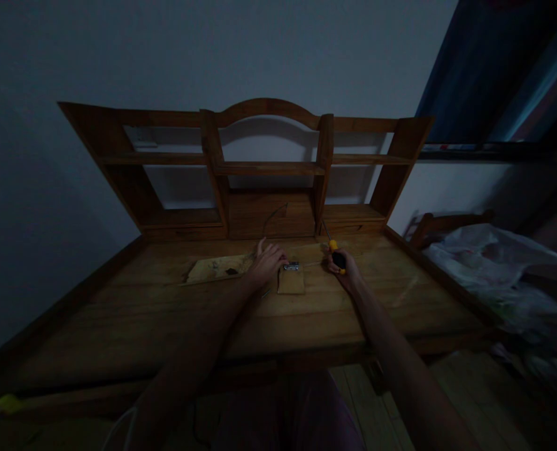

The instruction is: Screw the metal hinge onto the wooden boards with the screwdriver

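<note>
My right hand [339,262] is closed around the yellow-and-black handle of a screwdriver [333,245], whose thin shaft points up and away from me. My left hand [268,263] lies low over the desk, thumb apart and fingers stretched to the right. Its fingertips reach the left end of a small shiny metal part [291,266], though the dim light hides how firmly they touch. That part sits at the far edge of a small tan square block [291,282]. A small metal pin-like piece [265,293] lies to the block's left.
A worn, pale flat piece [215,268] with a dark mark rests left of my left hand. A thin dark wire-like line [276,213] shows behind it. Wooden shelves [269,168] line the desk's [175,319] back. White plastic bags [485,257] are at the right.
</note>
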`<state>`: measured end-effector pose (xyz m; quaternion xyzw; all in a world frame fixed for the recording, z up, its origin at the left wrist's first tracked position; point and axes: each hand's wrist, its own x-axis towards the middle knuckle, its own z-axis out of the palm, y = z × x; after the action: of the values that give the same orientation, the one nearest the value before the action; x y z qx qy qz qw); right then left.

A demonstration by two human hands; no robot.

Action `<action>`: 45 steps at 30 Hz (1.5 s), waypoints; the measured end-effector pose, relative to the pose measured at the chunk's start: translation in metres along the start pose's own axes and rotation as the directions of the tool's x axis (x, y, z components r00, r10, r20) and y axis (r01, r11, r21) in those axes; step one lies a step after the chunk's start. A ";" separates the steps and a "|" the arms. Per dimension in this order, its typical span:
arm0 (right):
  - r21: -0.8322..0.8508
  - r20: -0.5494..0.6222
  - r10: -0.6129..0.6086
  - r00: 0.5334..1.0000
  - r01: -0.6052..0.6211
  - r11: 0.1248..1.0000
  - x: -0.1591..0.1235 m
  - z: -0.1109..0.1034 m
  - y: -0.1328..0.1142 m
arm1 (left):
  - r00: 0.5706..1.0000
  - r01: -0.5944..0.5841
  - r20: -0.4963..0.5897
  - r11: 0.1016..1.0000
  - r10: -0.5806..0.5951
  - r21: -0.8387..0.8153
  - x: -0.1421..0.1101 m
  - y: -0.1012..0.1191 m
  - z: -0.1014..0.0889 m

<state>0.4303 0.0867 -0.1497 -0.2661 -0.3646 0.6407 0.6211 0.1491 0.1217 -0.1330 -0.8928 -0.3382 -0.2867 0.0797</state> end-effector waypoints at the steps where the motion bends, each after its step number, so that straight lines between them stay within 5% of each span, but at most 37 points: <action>1: 0.000 0.002 0.003 1.000 -0.003 1.000 0.000 0.000 0.000 | 1.000 0.000 0.003 1.000 0.000 -0.011 0.000 0.000 0.000; 31: 0.033 0.011 0.018 1.000 -0.018 0.999 -0.003 0.005 -0.003 | 1.000 -0.029 0.004 0.996 0.030 -0.090 0.002 0.005 -0.011; 45: 0.013 0.005 0.011 1.000 -0.011 1.000 -0.003 0.006 -0.003 | 0.997 0.046 -0.048 0.991 -0.052 -0.123 0.001 0.008 -0.007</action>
<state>0.4279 0.0831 -0.1438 -0.2625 -0.3606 0.6469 0.6185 0.1517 0.1144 -0.1260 -0.8798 -0.3397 -0.3315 0.0264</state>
